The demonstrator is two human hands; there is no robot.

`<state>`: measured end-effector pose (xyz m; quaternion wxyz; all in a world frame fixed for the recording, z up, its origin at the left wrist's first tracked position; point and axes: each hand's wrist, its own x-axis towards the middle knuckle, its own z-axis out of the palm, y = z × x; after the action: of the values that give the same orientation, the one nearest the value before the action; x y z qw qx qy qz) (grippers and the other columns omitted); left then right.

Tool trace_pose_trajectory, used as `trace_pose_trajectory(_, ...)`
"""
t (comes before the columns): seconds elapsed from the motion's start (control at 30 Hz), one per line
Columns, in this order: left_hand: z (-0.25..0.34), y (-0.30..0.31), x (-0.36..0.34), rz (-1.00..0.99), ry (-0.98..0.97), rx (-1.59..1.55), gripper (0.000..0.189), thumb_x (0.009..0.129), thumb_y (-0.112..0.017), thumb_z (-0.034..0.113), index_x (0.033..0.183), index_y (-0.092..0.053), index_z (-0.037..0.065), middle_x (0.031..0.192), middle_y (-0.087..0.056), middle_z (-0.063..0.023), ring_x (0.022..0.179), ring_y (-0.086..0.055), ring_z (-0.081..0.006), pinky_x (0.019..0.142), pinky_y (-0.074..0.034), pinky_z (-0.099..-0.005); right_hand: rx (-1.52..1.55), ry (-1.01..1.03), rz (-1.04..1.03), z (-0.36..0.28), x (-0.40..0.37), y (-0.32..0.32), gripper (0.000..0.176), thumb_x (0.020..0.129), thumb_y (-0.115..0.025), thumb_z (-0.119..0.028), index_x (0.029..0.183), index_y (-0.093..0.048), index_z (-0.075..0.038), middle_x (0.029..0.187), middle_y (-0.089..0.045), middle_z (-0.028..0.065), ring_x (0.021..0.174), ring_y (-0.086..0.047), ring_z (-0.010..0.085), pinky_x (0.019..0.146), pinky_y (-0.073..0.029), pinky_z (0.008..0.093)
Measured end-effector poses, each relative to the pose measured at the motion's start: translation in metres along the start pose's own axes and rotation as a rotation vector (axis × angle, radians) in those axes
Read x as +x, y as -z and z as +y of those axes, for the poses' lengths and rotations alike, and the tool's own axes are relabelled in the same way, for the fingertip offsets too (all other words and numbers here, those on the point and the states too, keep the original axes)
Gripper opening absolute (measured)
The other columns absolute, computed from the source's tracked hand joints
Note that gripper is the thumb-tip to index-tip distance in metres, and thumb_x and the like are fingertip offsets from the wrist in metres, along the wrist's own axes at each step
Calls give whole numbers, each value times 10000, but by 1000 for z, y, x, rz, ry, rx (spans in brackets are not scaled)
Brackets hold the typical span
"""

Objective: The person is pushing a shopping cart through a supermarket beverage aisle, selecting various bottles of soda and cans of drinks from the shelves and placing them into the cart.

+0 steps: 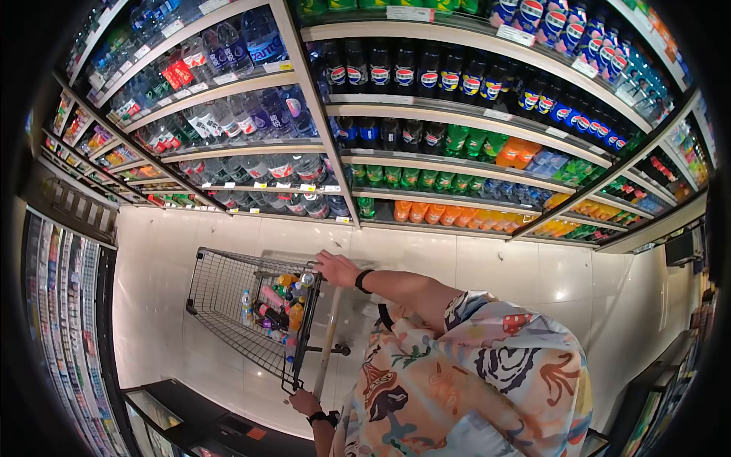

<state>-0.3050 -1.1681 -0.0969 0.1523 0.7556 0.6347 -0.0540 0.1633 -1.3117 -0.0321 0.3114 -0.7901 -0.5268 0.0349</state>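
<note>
A wire shopping cart (221, 308) stands on the tiled floor, with several bottles of different colours inside near its handle side. My right hand (339, 270), a black band on its wrist, is closed on the upper corner of the cart by the handlebar (329, 335). Lower in the view, my left hand (304, 402) grips the opposite corner, its fingers small and partly hidden. A dark watch is on that wrist.
Tall shelves (472, 114) of soda and water bottles run along the top. More stocked shelves (72, 289) stand at the left. A dark low case (202, 415) lies along the bottom, and another unit (655, 392) is at the lower right.
</note>
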Motion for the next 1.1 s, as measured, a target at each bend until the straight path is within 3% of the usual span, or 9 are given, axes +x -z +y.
trace_pose_trajectory(0.1,-1,-9,-63,80,-198,333,183,827,-760,169,922,-746,13,874,-678,-209,892,-702,-372,733,-595,-480,-1,-54,-6,0,-57,7,316,822,-607,-68,1138,-598,-76,1147,-489,121,1174,-499,287,871,-513,415)
trace_pose_trajectory(0.17,-13,-26,-85,62,288,-396,244,886,-684,197,960,-685,-35,868,-689,-238,895,-713,-375,757,-587,-499,40,-18,82,0,-97,14,286,803,-626,-69,1087,-596,-63,1113,-507,120,1141,-513,289,854,-523,417)
trace_pose_trajectory(0.3,-27,-41,-160,103,30,-151,378,952,-513,258,1013,-593,-106,901,-712,-285,817,-711,-429,805,-568,-506,-12,-20,42,-2,-165,27,253,808,-629,-65,1058,-592,-48,1070,-524,128,1116,-524,303,842,-532,430)
trace_pose_trajectory(0.33,-24,-43,-176,47,218,-327,375,948,-586,269,1027,-594,-97,942,-703,-279,921,-695,-439,832,-553,-527,-16,-36,61,-5,-183,35,233,818,-622,-62,1048,-589,-46,1055,-527,132,1108,-529,309,835,-534,434)
trace_pose_trajectory(0.6,-42,-98,-313,52,200,-293,393,881,-608,276,1028,-587,-88,996,-676,-306,923,-677,-486,825,-551,-560,-96,-16,106,21,-324,82,269,802,-645,-94,1047,-559,-22,1055,-542,129,1090,-558,303,746,-578,386)
trace_pose_trajectory(0.7,-37,-110,-372,85,24,-99,381,925,-627,273,964,-580,-103,950,-665,-291,923,-681,-439,809,-561,-537,-24,5,183,32,-377,103,240,799,-621,-67,1027,-554,-38,1038,-537,117,1064,-558,290,720,-572,376)
trace_pose_trajectory(0.83,-32,-142,-441,147,113,-156,283,908,-691,238,950,-673,-42,932,-625,-236,907,-666,-418,779,-569,-509,26,6,222,42,-449,146,251,798,-588,-12,1046,-559,-39,1058,-528,112,1076,-547,294,811,-547,413)
trace_pose_trajectory(1.0,-34,-184,-525,56,-67,140,393,858,-658,269,988,-575,-92,973,-667,-297,943,-674,-475,842,-547,-555,9,-2,171,71,-538,191,345,785,-605,0,1123,-543,-30,1134,-524,128,1154,-523,312,857,-538,432)
trace_pose_trajectory(1.1,-31,-214,-585,94,36,227,243,918,-705,289,945,-729,49,974,-628,-201,876,-688,-363,729,-594,-453,55,-25,116,87,-597,220,361,783,-619,5,1129,-522,-22,1146,-512,136,1161,-512,328,874,-533,432)
